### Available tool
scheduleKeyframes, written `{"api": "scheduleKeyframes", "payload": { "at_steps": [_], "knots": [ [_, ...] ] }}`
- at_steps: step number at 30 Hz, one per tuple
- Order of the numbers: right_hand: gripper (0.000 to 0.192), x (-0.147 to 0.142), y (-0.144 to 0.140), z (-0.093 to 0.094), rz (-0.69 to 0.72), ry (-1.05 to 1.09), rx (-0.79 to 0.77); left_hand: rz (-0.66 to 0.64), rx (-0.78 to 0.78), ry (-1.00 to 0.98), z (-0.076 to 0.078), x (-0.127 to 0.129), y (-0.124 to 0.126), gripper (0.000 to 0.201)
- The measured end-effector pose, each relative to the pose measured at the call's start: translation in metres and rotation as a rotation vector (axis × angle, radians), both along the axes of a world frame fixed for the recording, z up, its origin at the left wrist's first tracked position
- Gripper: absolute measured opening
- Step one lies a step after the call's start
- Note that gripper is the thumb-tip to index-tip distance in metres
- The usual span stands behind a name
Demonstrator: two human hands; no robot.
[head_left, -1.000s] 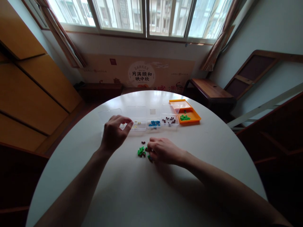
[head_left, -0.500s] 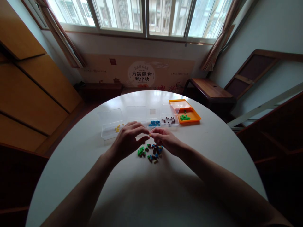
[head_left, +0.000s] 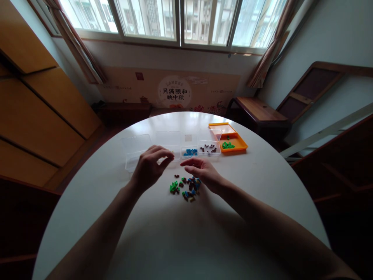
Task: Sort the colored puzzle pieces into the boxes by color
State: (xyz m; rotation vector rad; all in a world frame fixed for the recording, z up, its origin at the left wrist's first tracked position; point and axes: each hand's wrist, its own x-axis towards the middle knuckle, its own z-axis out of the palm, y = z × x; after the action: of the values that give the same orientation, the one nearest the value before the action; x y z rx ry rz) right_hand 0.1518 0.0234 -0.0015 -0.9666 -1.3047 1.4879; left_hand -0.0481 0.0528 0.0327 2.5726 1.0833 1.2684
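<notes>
A small pile of green, blue and dark brown pieces (head_left: 186,188) lies on the white round table (head_left: 175,241). My right hand (head_left: 202,171) hovers just above and behind the pile, with its fingers apart and nothing in them. My left hand (head_left: 148,167) is to the pile's left, over the front of the clear boxes. Its thumb and forefinger are pinched on a tiny yellow piece that barely shows. The leftmost clear box (head_left: 131,161) is partly hidden by this hand.
Behind the hands stands a row of open clear boxes, one with blue pieces (head_left: 189,152) and one with dark brown pieces (head_left: 209,148). An orange box (head_left: 237,147) with green pieces ends the row on the right. A wooden bench (head_left: 256,111) stands beyond the table.
My right hand rose from the pile and met my left hand, fingertips touching. My left hand has since drawn back left toward the clear boxes, and my right hand has opened.
</notes>
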Motion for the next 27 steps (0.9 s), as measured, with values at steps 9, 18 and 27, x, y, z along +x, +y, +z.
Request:
{"api": "scheduleKeyframes", "payload": {
  "at_steps": [9,18,27],
  "knots": [
    [0.019,0.0,-0.001,-0.009,-0.074,-0.399,0.281,0.573,0.021,-0.16,-0.02,-0.035,0.021,0.01],
    [0.034,-0.004,-0.013,-0.013,0.112,-0.968,0.671,0.619,0.054,-0.123,-0.025,-0.036,0.022,0.012],
    [0.022,-0.005,-0.014,-0.013,0.061,-1.1,0.776,0.556,0.081,-0.121,-0.023,-0.025,0.017,0.009]
  ]
}}
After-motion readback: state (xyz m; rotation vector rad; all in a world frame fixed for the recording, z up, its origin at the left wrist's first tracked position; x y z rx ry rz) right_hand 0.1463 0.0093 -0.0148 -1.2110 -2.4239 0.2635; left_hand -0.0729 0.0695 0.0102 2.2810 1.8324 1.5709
